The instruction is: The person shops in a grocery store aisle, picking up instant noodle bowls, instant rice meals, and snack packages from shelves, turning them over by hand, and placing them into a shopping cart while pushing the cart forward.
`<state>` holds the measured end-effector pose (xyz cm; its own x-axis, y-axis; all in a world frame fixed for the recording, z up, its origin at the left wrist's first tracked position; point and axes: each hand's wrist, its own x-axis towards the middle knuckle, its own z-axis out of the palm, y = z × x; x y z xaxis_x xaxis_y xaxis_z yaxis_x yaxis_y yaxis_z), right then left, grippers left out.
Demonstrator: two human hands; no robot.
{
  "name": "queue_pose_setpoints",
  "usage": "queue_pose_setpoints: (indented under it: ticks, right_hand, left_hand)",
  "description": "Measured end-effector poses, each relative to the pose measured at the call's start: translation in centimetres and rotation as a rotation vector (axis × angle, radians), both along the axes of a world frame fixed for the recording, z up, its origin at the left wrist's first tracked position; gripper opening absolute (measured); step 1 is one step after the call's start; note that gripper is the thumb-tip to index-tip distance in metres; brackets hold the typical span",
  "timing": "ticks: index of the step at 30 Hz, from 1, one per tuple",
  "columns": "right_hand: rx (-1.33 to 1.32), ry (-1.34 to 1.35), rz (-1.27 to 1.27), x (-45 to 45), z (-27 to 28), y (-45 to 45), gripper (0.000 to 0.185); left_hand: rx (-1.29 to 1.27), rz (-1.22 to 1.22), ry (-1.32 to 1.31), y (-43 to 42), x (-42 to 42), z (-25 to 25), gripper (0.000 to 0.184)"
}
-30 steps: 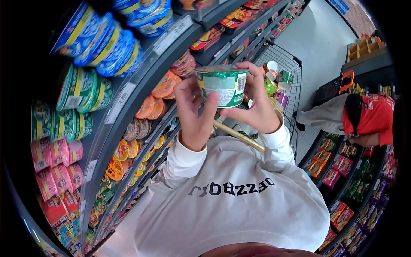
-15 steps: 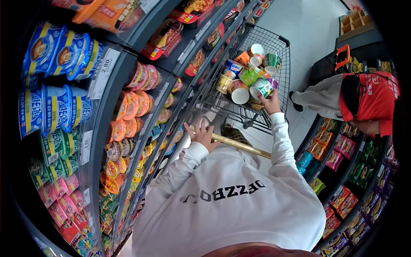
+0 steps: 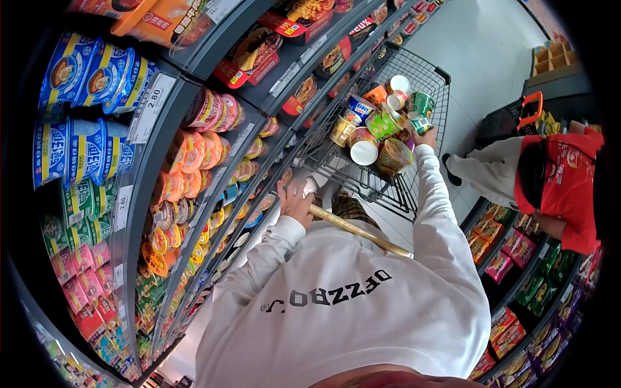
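My left hand (image 3: 296, 203) lies closed over the left end of the gold-coloured cart handle (image 3: 362, 236); part of its grip is hidden. Farther forward, at the right side of the cart, my right hand (image 3: 424, 137) grips a green-and-white noodle cup (image 3: 419, 123), its fingers partly hidden by the cup. A dark green cup (image 3: 422, 103) sits just beyond it. Heaped in the wire shopping cart (image 3: 427, 64) are several more cups, among them a blue one (image 3: 358, 108), a yellowish one (image 3: 342, 132), a lime-green one (image 3: 383, 123) and a large tub (image 3: 394, 156).
Shelves of instant noodle cups (image 3: 84, 155) run close along the left, with price tags (image 3: 152, 107) on their edges. To the right stands a person in a red top (image 3: 569, 187), by a dark basket with an orange handle (image 3: 532, 110). Shelves of bagged noodles (image 3: 508, 330) line the lower right.
My right hand has shifted the green-and-white cup right and away, uncovering the large tub. The spread fingers of my left hand have drawn together. The person in red has shifted slightly.
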<state>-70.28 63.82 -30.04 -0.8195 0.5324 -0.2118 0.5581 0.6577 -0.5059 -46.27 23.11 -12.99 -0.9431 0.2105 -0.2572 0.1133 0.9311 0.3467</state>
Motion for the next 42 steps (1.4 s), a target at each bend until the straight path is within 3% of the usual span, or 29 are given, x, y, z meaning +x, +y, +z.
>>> queue_pose_setpoints:
  ticks: [6, 8, 9, 11, 13, 15, 17, 19, 20, 21, 23, 25, 35, 39, 42]
  right_hand:
    - [0.037, 0.044, 0.03, -3.1, -3.3, 2.1, 0.072]
    - [-0.34, 0.192, 0.044, -3.9, -6.4, 3.5, 0.06]
    - [-0.252, 0.29, 0.099, -3.8, -7.7, 3.4, 0.049]
    - [-0.507, 0.299, 0.178, -1.7, -4.9, 0.2, 0.034]
    - [-0.56, 0.441, 0.525, 1.3, -1.8, -3.3, 0.024]
    - [-0.654, 0.275, 0.632, 6.9, 7.4, -9.0, 0.023]
    - [-0.567, 0.207, 0.851, 10.8, 9.4, -11.2, 0.026]
    - [-0.458, 0.128, 0.898, 13.1, 9.7, -12.9, 0.027]
    - [-0.278, 0.208, 0.886, 13.3, 9.7, -13.3, 0.023]
    - [-0.277, 0.209, 0.909, 13.1, 10.0, -13.4, 0.023]
    - [-0.36, 0.226, 0.673, 12.3, 10.7, -13.7, 0.02]
    - [-0.215, 0.217, 0.72, 11.3, 10.9, -13.1, 0.018]
    - [-0.234, 0.189, 0.766, 4.3, 6.9, -9.3, 0.023]
    - [-0.151, 0.257, 0.771, 1.7, 7.5, -8.2, 0.024]
    - [-0.238, 0.149, 0.687, -0.4, 7.8, -7.3, 0.028]
  left_hand:
    - [0.006, 0.01, 0.014, 0.1, -0.1, -0.5, 0.023]
    - [0.037, 0.013, 0.025, 0.4, -0.5, -0.4, 0.019]
    - [0.035, 0.015, 0.028, 0.6, -0.8, -0.4, 0.019]
    - [0.085, 0.025, 0.081, 1.0, -1.3, -0.7, 0.018]
    - [0.074, 0.025, 0.103, 1.4, -2.0, -1.2, 0.018]
    - [0.069, 0.029, 0.12, 1.9, -2.4, -1.5, 0.018]
    - [0.013, 0.025, 0.136, 2.5, -3.3, -1.6, 0.025]
    - [0.028, 0.044, 0.186, 3.1, -4.0, -2.5, 0.026]
    - [0.037, 0.06, 0.231, 3.4, -4.3, -3.0, 0.027]
    - [0.037, 0.082, 0.236, 3.6, -4.7, -3.2, 0.027]
    - [0.039, 0.07, 0.26, 4.1, -5.7, -3.6, 0.029]
    - [0.052, 0.091, 0.296, 4.6, -6.4, -4.0, 0.03]
    - [0.096, 0.023, 0.376, 6.6, -12.2, -4.0, 0.022]
    - [0.116, 0.011, 0.444, 7.4, -15.3, -4.9, 0.019]
    - [0.129, -0.003, 0.491, 8.2, -17.3, -5.0, 0.016]
